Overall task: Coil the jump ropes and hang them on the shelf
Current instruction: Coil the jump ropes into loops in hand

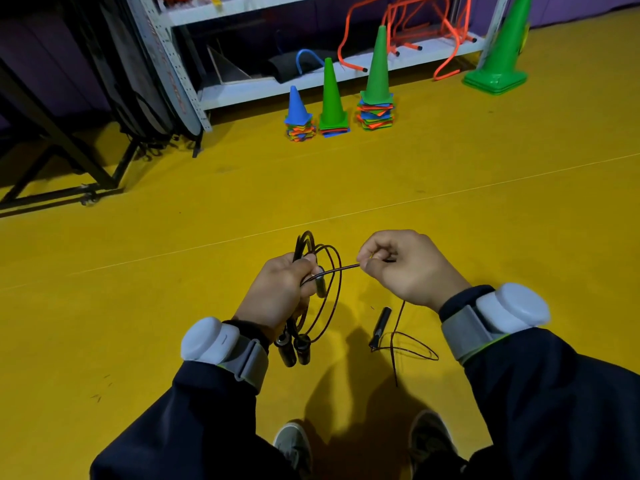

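While a person stands on a yellow floor, a thin dark rope (323,271) is seen from above, partly coiled. Several loops and black handles are gripped in the curled fingers of the left hand (280,292); two handles hang just below that fist. A strand of the rope is pinched between thumb and forefinger of the right hand (401,268), drawn taut between the hands. The rest trails to the floor, where a loose handle (380,325) lies. The rope is judged light, thin and springy, likely slick, so loops may slip unless clamped firmly; the handles are the surest hold. Beyond stands a white shelf (277,86) with cones (330,98) before it. Red lettering on its upright cannot be read, perhaps owing to blur.
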Demonstrator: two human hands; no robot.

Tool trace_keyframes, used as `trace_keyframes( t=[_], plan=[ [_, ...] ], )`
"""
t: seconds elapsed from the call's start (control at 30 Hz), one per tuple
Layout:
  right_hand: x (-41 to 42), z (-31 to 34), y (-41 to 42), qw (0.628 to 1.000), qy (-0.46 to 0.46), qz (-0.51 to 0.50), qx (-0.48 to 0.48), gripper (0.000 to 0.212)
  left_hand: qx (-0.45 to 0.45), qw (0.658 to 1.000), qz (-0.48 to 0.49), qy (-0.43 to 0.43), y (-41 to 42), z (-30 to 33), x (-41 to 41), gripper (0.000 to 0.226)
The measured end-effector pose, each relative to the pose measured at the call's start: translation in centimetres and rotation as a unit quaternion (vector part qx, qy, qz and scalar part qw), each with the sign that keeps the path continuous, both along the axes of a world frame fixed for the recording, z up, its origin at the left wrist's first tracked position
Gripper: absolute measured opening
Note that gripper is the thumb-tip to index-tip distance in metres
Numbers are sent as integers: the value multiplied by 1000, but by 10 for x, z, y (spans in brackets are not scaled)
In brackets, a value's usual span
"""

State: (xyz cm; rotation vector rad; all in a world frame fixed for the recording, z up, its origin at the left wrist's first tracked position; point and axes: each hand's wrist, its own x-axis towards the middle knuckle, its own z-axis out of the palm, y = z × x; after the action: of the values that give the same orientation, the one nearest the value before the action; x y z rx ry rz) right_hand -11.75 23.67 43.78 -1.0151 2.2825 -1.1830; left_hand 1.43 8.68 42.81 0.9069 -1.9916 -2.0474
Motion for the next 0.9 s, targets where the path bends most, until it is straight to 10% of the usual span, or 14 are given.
trace_keyframes(
  t=[0.27, 0.63, 0.9],
  plan=[
    [1, -2, -5, 1000, 2, -3, -10, 22, -132, 989, -61, -29, -4, 4, 7, 24],
    [-13, -11, 9, 998, -9, -56, 8, 13, 109, 993, 52, 11, -10, 3, 5, 24],
    [23, -14, -13, 989, 11, 81, 126, 17, 254, 937, 206, 120, -9, 1, -4, 19]
  ],
)
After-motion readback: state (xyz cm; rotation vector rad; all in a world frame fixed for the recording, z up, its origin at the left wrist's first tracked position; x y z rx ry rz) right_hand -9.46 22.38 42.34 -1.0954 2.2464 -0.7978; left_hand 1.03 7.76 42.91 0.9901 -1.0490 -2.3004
